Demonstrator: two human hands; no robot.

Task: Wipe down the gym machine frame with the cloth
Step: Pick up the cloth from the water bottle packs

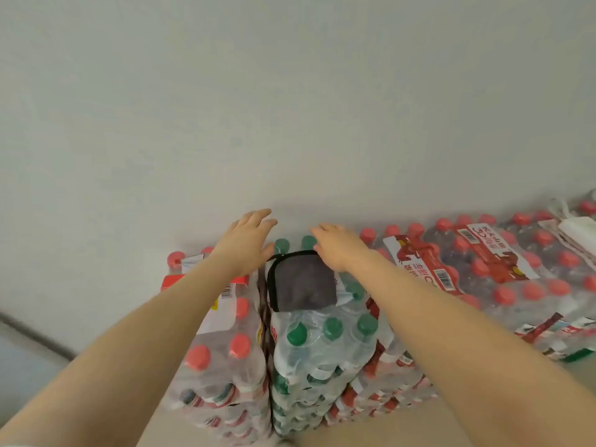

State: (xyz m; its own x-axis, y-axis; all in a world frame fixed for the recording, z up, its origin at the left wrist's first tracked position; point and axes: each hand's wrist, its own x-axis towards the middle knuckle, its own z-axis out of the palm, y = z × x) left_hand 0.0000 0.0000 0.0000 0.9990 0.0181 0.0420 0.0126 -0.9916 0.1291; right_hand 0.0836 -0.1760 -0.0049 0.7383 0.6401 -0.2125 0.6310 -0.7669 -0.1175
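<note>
Behind everything I see a plain white wall (290, 108), and stacked packs of water bottles stand against it. Red-capped packs (503, 262) lie at both sides of the green-capped stack (325, 343). On this stack lies the grey cloth (304, 280) with a black edge. My left hand (246, 245) hovers beside it, fingers straight and apart, holding nothing. My right hand (338, 245) touches the cloth's far edge with relaxed fingers.
</note>
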